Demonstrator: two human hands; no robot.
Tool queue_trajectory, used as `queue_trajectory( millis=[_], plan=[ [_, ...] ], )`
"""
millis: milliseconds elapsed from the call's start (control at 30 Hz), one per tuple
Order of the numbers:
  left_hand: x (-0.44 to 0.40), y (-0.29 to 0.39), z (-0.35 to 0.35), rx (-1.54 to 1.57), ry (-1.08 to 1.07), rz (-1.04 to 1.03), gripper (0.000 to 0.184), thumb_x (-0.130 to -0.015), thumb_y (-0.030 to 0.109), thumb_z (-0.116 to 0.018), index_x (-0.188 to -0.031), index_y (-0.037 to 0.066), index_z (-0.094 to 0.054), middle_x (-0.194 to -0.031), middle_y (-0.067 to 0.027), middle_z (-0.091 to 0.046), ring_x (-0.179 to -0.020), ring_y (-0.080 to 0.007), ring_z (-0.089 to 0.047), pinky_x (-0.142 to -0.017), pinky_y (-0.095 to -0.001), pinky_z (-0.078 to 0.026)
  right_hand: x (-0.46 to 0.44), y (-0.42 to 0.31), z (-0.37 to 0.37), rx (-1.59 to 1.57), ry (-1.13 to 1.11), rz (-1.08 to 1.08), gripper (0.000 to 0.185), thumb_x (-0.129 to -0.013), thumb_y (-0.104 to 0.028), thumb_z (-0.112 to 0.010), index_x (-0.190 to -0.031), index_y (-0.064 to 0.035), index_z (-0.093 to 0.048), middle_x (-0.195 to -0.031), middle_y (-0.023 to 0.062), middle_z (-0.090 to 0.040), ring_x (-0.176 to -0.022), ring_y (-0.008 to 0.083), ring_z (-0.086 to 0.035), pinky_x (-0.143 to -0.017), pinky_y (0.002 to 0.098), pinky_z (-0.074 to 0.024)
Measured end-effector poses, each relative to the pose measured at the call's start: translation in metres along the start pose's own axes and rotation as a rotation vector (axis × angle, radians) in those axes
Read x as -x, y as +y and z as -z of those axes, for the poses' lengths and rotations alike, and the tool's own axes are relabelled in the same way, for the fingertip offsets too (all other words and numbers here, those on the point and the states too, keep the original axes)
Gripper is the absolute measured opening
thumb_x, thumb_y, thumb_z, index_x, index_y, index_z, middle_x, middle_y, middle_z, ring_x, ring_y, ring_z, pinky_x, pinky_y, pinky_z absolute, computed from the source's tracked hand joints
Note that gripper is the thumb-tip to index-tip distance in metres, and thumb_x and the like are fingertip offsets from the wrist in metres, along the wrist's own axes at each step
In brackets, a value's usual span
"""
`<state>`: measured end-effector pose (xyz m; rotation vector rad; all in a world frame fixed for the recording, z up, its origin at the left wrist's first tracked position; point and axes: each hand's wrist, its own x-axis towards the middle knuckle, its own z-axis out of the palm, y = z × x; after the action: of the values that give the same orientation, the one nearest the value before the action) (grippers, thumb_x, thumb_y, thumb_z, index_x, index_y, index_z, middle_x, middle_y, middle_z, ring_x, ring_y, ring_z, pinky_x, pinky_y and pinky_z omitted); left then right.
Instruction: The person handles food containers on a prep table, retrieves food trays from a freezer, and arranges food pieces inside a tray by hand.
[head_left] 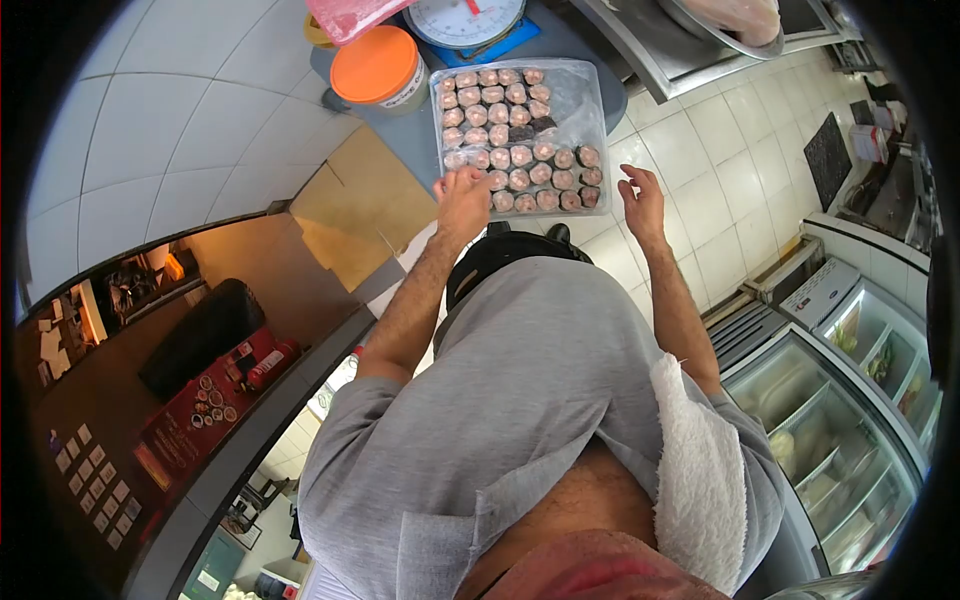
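Note:
A clear plastic tray (602,120) holds rows of round pink-filled pieces in dark wrappers (497,115), apparently stuffed rolls. Two dark pieces (530,130) among them show no pink top. My left hand (464,206) reaches over the tray's near left corner, its fingers bent together down at the pieces there. Whatever lies under the fingertips is hidden. To the right of the tray, my right hand (643,205) hangs in the air, touching nothing, with thumb and fingers apart and slightly curled.
Behind the tray on the grey table (400,135) stand an orange-lidded tub (376,65), a dial scale (465,20) and a pink-red item (355,15). A steel counter (650,50) with a metal bowl (765,45) is at far right. Glass-topped chillers (830,450) stand right.

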<state>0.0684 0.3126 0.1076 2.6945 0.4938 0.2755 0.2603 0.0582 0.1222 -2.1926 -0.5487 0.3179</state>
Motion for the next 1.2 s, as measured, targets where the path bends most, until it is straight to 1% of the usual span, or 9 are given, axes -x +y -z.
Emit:
queue_trajectory(
  millis=[67, 367, 467, 533, 667, 767, 867, 1000, 1200],
  plan=[
    [0.0, 0.006, -0.002, -0.03, -0.156, -0.047, 0.02, -0.077, 0.01, -0.058, -0.095, 0.011, -0.065, -0.102, -0.0051, -0.048, -0.102, -0.0249, -0.042, -0.088, -0.047, -0.03, 0.004, 0.002, 0.0, -0.011, 0.011, -0.004, 0.028, -0.083, -0.006, -0.061, -0.111, -0.0075, -0.062, -0.105, 0.0135, -0.059, -0.087, 0.0252, -0.056, -0.078, 0.0351, -0.0476],
    [-0.01, 0.033, -0.01, 0.05, -0.207, -0.125, 0.028, -0.076, 0.011, -0.062, -0.103, 0.016, -0.066, -0.101, -0.0046, -0.048, -0.1, -0.0229, -0.043, -0.087, -0.0451, -0.029, 0.018, 0.017, 0.004, -0.078, 0.04, -0.081, 0.027, -0.084, -0.006, -0.06, -0.111, -0.0079, -0.062, -0.104, 0.0123, -0.059, -0.086, 0.0223, -0.057, -0.077, 0.0335, -0.048],
    [-0.009, 0.037, -0.015, 0.061, -0.215, -0.1, 0.027, -0.076, 0.011, -0.062, -0.102, 0.016, -0.066, -0.1, -0.0044, -0.048, -0.1, -0.023, -0.043, -0.086, -0.0445, -0.029, 0.022, 0.018, 0.007, -0.085, 0.056, -0.102, 0.027, -0.084, -0.006, -0.06, -0.111, -0.0077, -0.062, -0.104, 0.0121, -0.058, -0.085, 0.0217, -0.057, -0.076, 0.0329, -0.0481],
    [-0.011, 0.04, -0.016, 0.059, -0.22, -0.101, 0.026, -0.076, 0.012, -0.063, -0.101, 0.015, -0.065, -0.1, -0.0043, -0.048, -0.1, -0.023, -0.043, -0.086, -0.0445, -0.029, 0.025, 0.019, 0.01, -0.034, 0.055, -0.076, 0.027, -0.086, -0.007, -0.059, -0.112, -0.006, -0.062, -0.107, 0.0102, -0.058, -0.084, 0.016, -0.058, -0.069, 0.0269, -0.0489],
    [-0.02, 0.05, -0.018, 0.129, -0.183, -0.157, 0.02, -0.077, 0.013, -0.063, -0.097, 0.015, -0.066, -0.099, -0.0041, -0.048, -0.1, -0.0232, -0.043, -0.086, -0.0444, -0.03, 0.029, 0.023, 0.009, -0.049, 0.06, -0.083, 0.027, -0.086, -0.007, -0.059, -0.112, -0.006, -0.062, -0.106, 0.0102, -0.058, -0.083, 0.0161, -0.057, -0.069, 0.0268, -0.0489],
    [-0.024, 0.055, -0.03, 0.07, -0.254, -0.238, 0.02, -0.081, 0.022, -0.063, -0.099, 0.016, -0.068, -0.098, -0.0029, -0.051, -0.099, -0.0222, -0.044, -0.087, -0.0441, -0.029, 0.032, 0.018, 0.007, -0.093, 0.048, -0.112, 0.026, -0.085, -0.006, -0.059, -0.11, -0.0068, -0.062, -0.099, 0.0125, -0.058, -0.08, 0.0213, -0.058, -0.071, 0.0329, -0.0479],
    [-0.022, 0.063, -0.036, 0.084, -0.257, -0.191, 0.015, -0.078, 0.017, -0.062, -0.092, 0.016, -0.067, -0.101, -0.0037, -0.048, -0.102, -0.0234, -0.041, -0.085, -0.0456, -0.029, 0.034, 0.014, 0.004, 0.007, -0.033, -0.068, 0.024, -0.082, -0.005, -0.059, -0.105, -0.0076, -0.064, -0.085, 0.0134, -0.056, -0.075, 0.0279, -0.057, -0.069, 0.0361, -0.0472],
    [-0.023, 0.063, -0.037, 0.088, -0.253, -0.198, 0.012, -0.078, 0.02, -0.062, -0.088, 0.016, -0.068, -0.101, -0.0034, -0.048, -0.102, -0.0232, -0.041, -0.085, -0.0459, -0.029, 0.035, 0.002, -0.01, 0.119, -0.237, -0.041, 0.022, -0.083, -0.01, -0.055, -0.102, -0.0089, -0.065, -0.088, 0.0152, -0.057, -0.081, 0.0351, -0.058, -0.072, 0.0425, -0.0471],
    [-0.036, 0.066, -0.029, 0.014, -0.344, -0.205, 0.015, -0.081, 0.023, -0.062, -0.093, 0.017, -0.07, -0.101, -0.0019, -0.049, -0.105, -0.0212, -0.042, -0.087, -0.0435, -0.028, 0.027, -0.013, -0.036, 0.255, -0.341, 0.064, 0.026, -0.081, -0.013, -0.057, -0.107, -0.0138, -0.063, -0.095, 0.0144, -0.057, -0.086, 0.0348, -0.059, -0.075, 0.0438, -0.0486]
  ],
)
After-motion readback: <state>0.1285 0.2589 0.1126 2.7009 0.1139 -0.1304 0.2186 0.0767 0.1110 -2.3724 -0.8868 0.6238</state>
